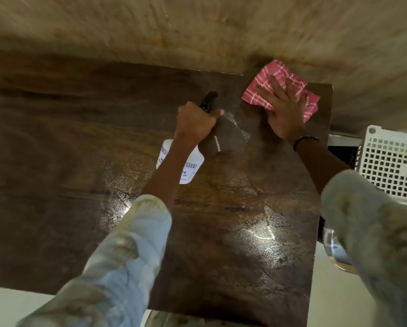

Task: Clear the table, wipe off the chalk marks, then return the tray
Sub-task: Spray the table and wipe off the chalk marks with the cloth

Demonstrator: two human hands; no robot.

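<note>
The dark wooden table [56,142] fills the view and its surface is wet and smeared. White chalk marks [265,234] show near the right side, and a short stroke [217,143] lies by the middle. My left hand [195,121] grips the black trigger head of a white spray bottle [190,164], held above the table. My right hand [283,107] presses flat on a pink checked cloth [276,74] at the table's far right corner.
A white perforated plastic basket [391,161] stands off the table's right edge. A glass or metal vessel [334,249] sits lower down beside the right sleeve. A beige wall runs behind the table. The frame is blurred from motion.
</note>
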